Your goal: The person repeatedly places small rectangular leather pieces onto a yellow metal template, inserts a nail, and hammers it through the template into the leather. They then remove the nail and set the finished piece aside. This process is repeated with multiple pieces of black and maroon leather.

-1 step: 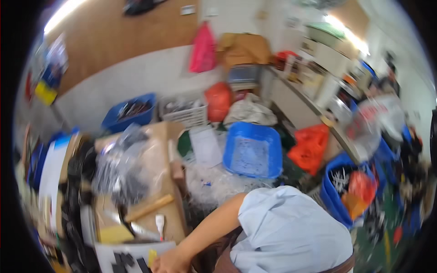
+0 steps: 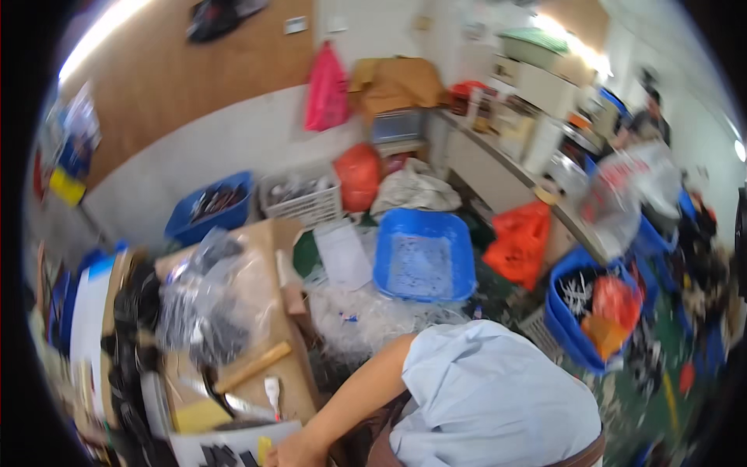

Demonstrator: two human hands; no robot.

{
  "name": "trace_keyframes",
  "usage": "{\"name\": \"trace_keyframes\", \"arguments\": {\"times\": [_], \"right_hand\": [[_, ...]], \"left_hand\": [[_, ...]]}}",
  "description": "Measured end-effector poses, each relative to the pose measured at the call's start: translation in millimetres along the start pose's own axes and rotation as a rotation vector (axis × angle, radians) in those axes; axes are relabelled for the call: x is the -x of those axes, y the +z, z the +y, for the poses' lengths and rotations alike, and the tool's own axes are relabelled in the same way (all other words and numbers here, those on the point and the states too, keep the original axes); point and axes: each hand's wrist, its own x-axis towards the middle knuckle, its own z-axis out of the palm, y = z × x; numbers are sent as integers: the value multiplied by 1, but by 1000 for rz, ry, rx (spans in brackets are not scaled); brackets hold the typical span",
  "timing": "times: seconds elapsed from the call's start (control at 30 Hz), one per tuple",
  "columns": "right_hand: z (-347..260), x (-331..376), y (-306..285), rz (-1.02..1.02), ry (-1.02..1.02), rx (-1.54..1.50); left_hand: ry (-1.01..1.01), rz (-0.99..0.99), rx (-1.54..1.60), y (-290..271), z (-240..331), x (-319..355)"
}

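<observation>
Your right hand (image 2: 294,451) is nearer; left hand out of view. Small yellow piece (image 2: 264,449) just left of your fingers on the white board (image 2: 187,445), long axis up-picture; dark pieces (image 2: 222,455) farther left. Fingertips cropped: can't tell wide, narrow or gripping.

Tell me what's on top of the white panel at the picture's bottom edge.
On the white panel: small black pieces and a yellow item beside the hand. Whatever the hand covers can't be seen.
</observation>
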Motion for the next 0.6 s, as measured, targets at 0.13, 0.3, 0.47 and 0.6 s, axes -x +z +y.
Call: {"name": "trace_keyframes", "arguments": {"times": [0.13, 0.3, 0.47, 0.6], "right_hand": [[-23, -7, 36, 8, -132, -83], [-26, -12, 39, 15, -211, -114], [-24, -21, 45, -10, -403, -218], [-19, -7, 49, -277, -242, -291]], "left_hand": [[56, 69, 104, -6, -22, 41], [25, 65, 145, -12, -39, 53], [-45, 33, 142, -24, -58, 64], [-176, -190, 143, -37, -51, 49]]}}
